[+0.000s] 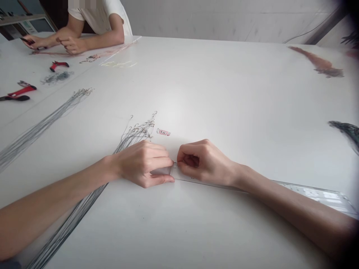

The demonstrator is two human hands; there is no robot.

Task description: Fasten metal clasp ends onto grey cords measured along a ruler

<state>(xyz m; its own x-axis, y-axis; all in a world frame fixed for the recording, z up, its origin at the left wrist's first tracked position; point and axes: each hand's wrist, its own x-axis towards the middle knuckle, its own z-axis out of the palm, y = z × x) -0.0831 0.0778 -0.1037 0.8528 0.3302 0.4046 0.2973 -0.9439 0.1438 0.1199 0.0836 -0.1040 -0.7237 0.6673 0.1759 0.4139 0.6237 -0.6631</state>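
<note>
My left hand point(146, 163) rests on the table with thumb and index finger on either side of the near end of a long clear strip point(182, 181). My right hand point(206, 162) is closed in a pinch above the strip, just to the right. A tiny dark piece shows between the two hands, too small to name. The strip runs under my right forearm and comes out at the right. Beneath my left forearm lies a bundle of dark lines point(70, 220) with small hooks point(143, 127) at its far end. A small wrapper with red print point(163, 132) lies beyond my hands.
A second bundle of hooked lines point(47, 117) lies left. Red-handled pliers point(22, 90) and a smaller red tool point(59, 65) lie near a grey tangle point(57, 77). A co-worker's hands point(73, 45) work at the back left. Reddish strands point(316, 61) and a dark bundle point(346, 130) lie right.
</note>
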